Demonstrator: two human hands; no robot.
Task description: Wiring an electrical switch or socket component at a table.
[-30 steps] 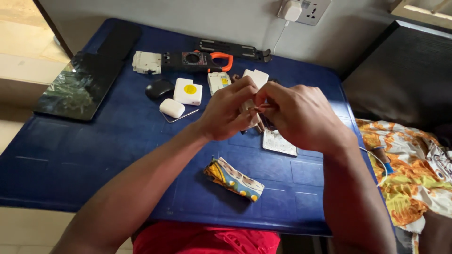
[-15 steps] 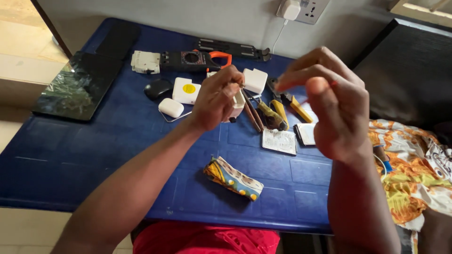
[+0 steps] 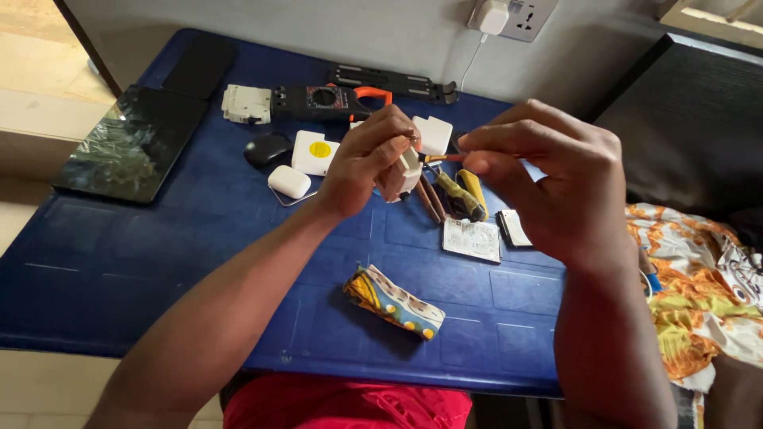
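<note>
Left hand (image 3: 367, 163) fingers pinch a white plug (image 3: 409, 170) (right hand (image 3: 548, 179) alongside, gripping a screwdriver (image 3: 442, 158)).

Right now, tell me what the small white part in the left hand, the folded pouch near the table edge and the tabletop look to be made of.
Small white part: looks like moulded plastic, smooth and matte, with hard edges.
Folded pouch: printed fabric, probably cotton; soft folds, yellow and blue pattern.
Tabletop: likely moulded blue plastic, slightly glossy, with pressed panel lines.
The left hand pinches the part; the right hand holds a thin tool to it.

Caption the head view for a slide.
Over a blue table, the left hand holds a small white part while the right hand brings a thin tool to it.
</note>
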